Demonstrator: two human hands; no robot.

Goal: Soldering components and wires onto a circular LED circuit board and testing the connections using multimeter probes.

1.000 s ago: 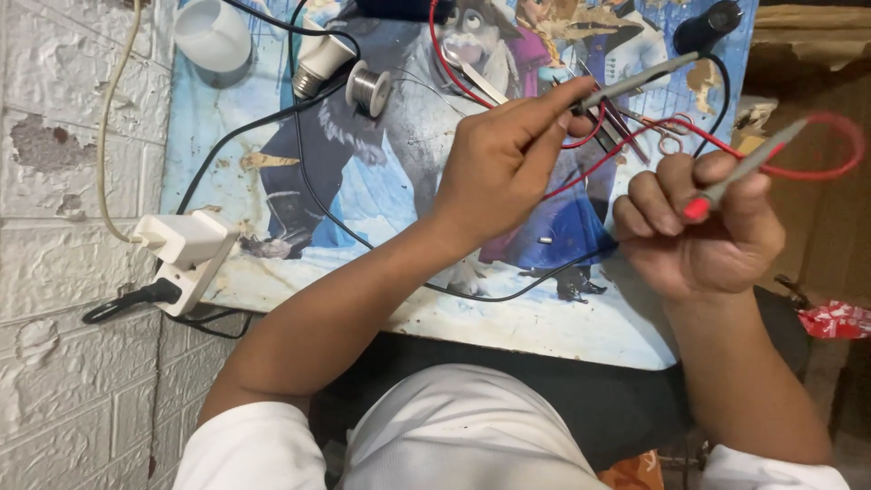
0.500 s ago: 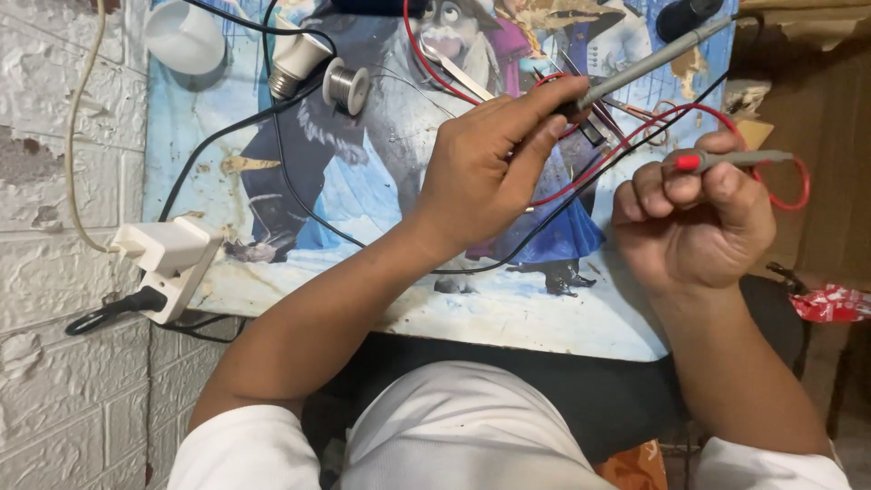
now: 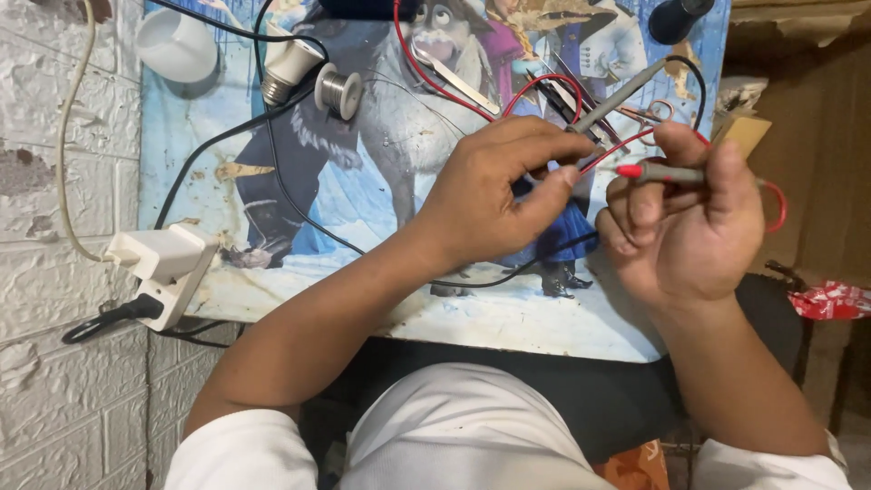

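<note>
Left hand (image 3: 494,195) pinched around slim grey probe (image 3: 617,95) with black lead, right hand (image 3: 689,218) curled closed on red-tipped probe (image 3: 667,172) with looping red lead, both above glossy cartoon-printed mat (image 3: 381,227), metal solder spool (image 3: 340,89) and white plastic power strip (image 3: 163,268) at left.

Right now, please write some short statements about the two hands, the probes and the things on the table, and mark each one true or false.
1. The right hand holds a red-tipped test probe. True.
2. The left hand is empty. False: it holds a grey probe.
3. A solder spool lies near a light bulb. True.
4. The white power adapter lies at the table's right edge. False: it is at the left, by the brick wall.
</note>
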